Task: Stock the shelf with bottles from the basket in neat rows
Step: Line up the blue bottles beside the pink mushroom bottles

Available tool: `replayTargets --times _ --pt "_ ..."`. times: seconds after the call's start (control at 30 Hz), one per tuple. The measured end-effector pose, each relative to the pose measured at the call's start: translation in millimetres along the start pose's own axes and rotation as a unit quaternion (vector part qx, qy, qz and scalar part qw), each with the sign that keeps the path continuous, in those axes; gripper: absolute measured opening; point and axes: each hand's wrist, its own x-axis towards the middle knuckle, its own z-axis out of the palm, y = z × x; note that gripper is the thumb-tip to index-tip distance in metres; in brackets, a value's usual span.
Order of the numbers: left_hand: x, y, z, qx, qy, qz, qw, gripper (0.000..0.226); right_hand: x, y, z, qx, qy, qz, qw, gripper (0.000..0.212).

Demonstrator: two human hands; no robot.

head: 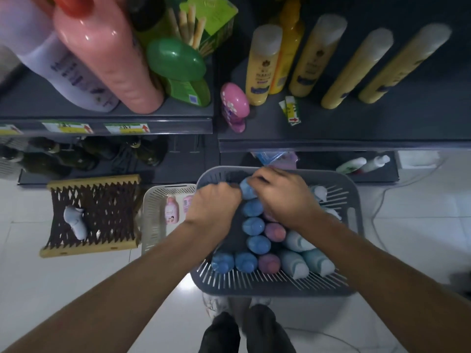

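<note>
A grey slatted basket [354, 207] stands on the floor below the shelf, packed with upright bottles: several blue-capped ones [257, 244], pink-capped ones [276, 231] and pale blue ones [295, 264]. Both my hands are inside its far end. My right hand [283, 197] curls its fingers round the farthest blue-capped bottle [246, 191]. My left hand [215, 207] is curled beside that bottle; what it holds is hidden. On the dark shelf [356, 123] above stand several yellow bottles [262, 64] in a row and one small pink bottle [234, 105].
A beige basket [153, 215] with small pink bottles sits left of the grey one. Further left is a wooden rack [94, 215] with a white bottle. The left shelf holds a pink bottle [107, 54], a lilac one, and a green one [178, 64]. My feet are under the basket.
</note>
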Motion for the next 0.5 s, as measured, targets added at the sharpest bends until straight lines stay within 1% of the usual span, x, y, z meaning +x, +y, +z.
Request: replayTargets --times 0.13,0.27,0.37,0.5 --pt "-31 -8 -62 -0.020 0.029 0.011 0.999 0.026 -9 -16 -82 -0.009 0.006 0.009 1.000 0.034" --pt "-65 -18 -124 -0.050 0.083 0.020 0.995 0.034 -20 -31 -164 0.004 0.033 0.034 0.999 0.016" --pt "-90 -21 -165 -0.041 0.129 0.027 0.990 0.036 -27 -41 -216 -0.031 0.048 0.055 0.997 0.017" --pt "-121 -25 -221 -0.061 0.162 0.046 0.984 0.041 -42 -50 -284 -0.018 0.084 0.088 0.992 0.023"
